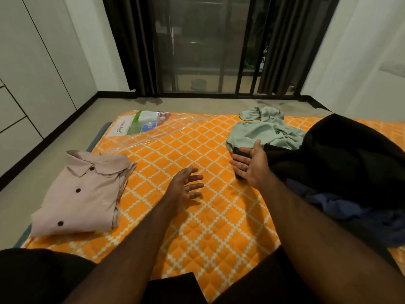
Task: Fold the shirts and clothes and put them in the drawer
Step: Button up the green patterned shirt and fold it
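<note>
Black garment (350, 154) cut off by right edge; small dark object (238, 153) behind right hand (252, 165) partly hidden, unidentifiable; label (140, 123) print unreadable.

The printed label (140, 125) under the mattress's plastic wrap is too blurred to read.

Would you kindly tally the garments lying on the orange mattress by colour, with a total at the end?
Pale pink: 1, the folded pink shirt
Pale green: 1, the crumpled green garment
Black: 1, the black garment, beside the right hand
Dark blue: 1, the blue garment, partly under the black one
Total: 4 that can be told apart
</note>
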Available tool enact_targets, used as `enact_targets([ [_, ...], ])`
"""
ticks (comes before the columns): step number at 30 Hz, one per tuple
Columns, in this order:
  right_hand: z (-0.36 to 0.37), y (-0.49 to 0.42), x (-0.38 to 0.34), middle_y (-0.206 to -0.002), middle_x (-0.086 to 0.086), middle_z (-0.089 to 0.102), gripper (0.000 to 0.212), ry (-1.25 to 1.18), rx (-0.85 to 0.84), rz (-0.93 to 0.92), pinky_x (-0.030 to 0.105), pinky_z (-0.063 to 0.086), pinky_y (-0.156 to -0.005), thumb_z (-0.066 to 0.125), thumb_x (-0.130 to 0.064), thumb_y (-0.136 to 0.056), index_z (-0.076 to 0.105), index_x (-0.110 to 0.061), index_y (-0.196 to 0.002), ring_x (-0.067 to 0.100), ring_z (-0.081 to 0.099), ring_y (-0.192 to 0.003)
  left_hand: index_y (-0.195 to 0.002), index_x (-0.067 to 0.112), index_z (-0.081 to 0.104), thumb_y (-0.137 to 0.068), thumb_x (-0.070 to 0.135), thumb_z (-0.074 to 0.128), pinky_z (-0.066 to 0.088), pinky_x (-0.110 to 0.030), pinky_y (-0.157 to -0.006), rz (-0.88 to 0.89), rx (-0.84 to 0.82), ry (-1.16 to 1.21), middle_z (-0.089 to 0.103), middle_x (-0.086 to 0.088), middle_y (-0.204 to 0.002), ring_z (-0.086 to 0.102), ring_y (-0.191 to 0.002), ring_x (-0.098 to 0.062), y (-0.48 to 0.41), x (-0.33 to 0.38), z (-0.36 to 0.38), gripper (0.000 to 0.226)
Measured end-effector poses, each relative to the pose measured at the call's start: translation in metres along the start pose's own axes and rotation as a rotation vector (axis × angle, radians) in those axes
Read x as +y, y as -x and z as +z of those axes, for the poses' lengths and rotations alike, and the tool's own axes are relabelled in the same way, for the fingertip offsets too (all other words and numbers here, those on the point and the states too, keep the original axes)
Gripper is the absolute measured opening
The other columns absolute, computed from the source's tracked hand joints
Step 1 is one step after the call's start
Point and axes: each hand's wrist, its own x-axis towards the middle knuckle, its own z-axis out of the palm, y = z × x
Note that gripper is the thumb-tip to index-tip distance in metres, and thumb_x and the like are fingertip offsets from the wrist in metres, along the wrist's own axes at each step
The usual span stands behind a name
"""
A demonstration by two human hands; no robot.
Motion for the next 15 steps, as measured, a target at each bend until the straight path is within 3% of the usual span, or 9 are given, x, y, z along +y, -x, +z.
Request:
enact_targets([
  [3,0.014,-0.023,0.007,-0.112,0.014,0.070,0.055,0.334,0.053,-0.125,0.042,0.055,-0.087,0.040,-0.058,-0.105,0.063,-0.011,-0.117,0.027,0.068,-0.099,-0.127,0.012,0.063,-0.105,0.041,0.048,0.052,-0.044,-0.083,0.050,0.008,-0.014,0.067,-0.019,-0.128,0.067,-0.105,-0.034,-0.006,0.010,-0.003,0.039],
  [6,0.011,-0.058,0.006,-0.092,0.009,0.071,0.039,0.896,0.141,-0.465,0.042,0.054,-0.079,0.054,-0.045,-0.103,0.069,-0.010,-0.094,0.028,0.067,-0.090,-0.131,0.010,0.061,-0.104,0.043,0.047,0.053,-0.045,-0.084,0.076,0.030,0.008,0.068,-0.017,-0.128,0.068,-0.112,-0.038,-0.017,0.018,-0.009,0.044],
  [8,0.007,-0.084,0.001,-0.090,0.004,0.073,0.029,1.161,0.144,-0.571,0.036,0.049,-0.076,0.058,-0.037,-0.101,0.072,-0.013,-0.092,0.024,0.066,-0.087,-0.132,0.009,0.061,-0.103,0.045,0.048,0.053,-0.046,-0.085,0.088,0.041,0.050,0.069,-0.016,-0.126,0.067,-0.114,-0.039,-0.023,0.022,-0.010,0.048],
  [11,0.007,-0.125,-0.004,-0.108,0.009,0.072,0.022,1.385,0.091,-0.580,0.037,0.051,-0.087,0.060,-0.029,-0.098,0.072,-0.013,-0.108,0.028,0.065,-0.101,-0.131,0.008,0.063,-0.100,0.048,0.049,0.050,-0.046,-0.084,0.097,0.046,0.121,0.070,-0.016,-0.125,0.067,-0.113,-0.039,-0.035,0.025,-0.008,0.052],
  [13,0.009,-0.148,-0.001,-0.129,0.012,0.063,0.041,1.472,0.106,-0.532,0.041,0.048,-0.100,0.063,-0.036,-0.096,0.062,-0.017,-0.132,0.031,0.057,-0.119,-0.130,0.008,0.064,-0.100,0.050,0.048,0.048,-0.047,-0.084,0.104,0.040,0.167,0.069,-0.017,-0.125,0.067,-0.108,-0.038,-0.045,0.024,-0.008,0.053],
  [15,0.007,-0.169,0.008,-0.139,0.013,0.053,0.062,1.583,0.195,-0.468,0.047,0.046,-0.104,0.060,-0.056,-0.092,0.048,-0.021,-0.142,0.035,0.049,-0.130,-0.128,0.008,0.064,-0.097,0.051,0.050,0.048,-0.046,-0.082,0.102,0.028,0.194,0.070,-0.018,-0.123,0.067,-0.104,-0.036,-0.055,0.024,-0.008,0.055],
])
